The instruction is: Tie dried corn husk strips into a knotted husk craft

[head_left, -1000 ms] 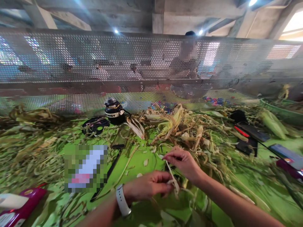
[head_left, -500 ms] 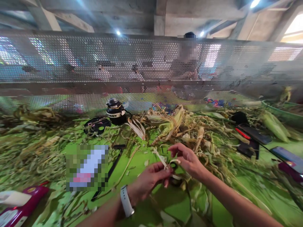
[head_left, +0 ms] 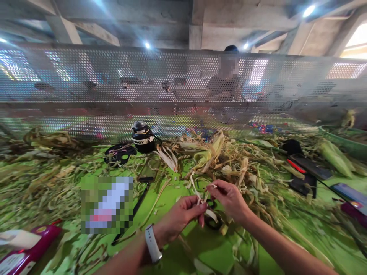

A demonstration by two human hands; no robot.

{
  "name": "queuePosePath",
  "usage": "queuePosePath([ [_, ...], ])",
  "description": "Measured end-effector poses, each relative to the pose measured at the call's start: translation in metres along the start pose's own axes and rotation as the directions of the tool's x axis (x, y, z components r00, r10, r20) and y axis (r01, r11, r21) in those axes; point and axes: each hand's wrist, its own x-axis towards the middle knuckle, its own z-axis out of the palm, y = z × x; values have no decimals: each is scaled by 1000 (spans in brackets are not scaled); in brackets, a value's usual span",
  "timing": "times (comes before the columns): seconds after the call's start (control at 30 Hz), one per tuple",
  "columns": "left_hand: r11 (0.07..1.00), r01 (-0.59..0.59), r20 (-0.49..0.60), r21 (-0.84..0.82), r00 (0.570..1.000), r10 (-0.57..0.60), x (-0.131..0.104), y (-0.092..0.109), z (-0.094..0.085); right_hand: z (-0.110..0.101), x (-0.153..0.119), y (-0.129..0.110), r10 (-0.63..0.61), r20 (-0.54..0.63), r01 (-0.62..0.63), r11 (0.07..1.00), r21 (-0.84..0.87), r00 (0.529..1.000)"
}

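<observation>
Pale strips of corn husk (head_left: 195, 186) rise from between the thumb and fingers of my left hand (head_left: 186, 212), which wears a white watch band. Just to the right, my right hand (head_left: 229, 196) pinches a thin end of the strip between thumb and forefinger. Another pale strip hangs below my left fingers. Under and between the hands lies a small dark ring-shaped object (head_left: 214, 222), partly hidden. Both hands are above the green table surface (head_left: 197, 244).
Dry husks (head_left: 212, 149) are heaped behind the hands. A black jar (head_left: 142, 138) stands back left, a magenta device (head_left: 34, 244) front left. Phones (head_left: 351, 196) lie right, near a green basket (head_left: 344, 138). Behind a perforated metal screen (head_left: 172, 76) are several people.
My right fingers have closed onto the strip end, and that hand has moved slightly down. The strip in my left hand now curves upward. The view has tilted a little.
</observation>
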Motion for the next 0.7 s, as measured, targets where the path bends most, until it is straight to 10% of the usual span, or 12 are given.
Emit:
queuePosePath([
  [0.2,976,-32,-143,-217,990,0,4,5,-6,-4,-3,-10,-160,208,200,961,-191,965],
  [0.7,995,-66,-156,75,985,77,3,11,-12,-14,2,-3,-147,39,152,955,-254,988],
])
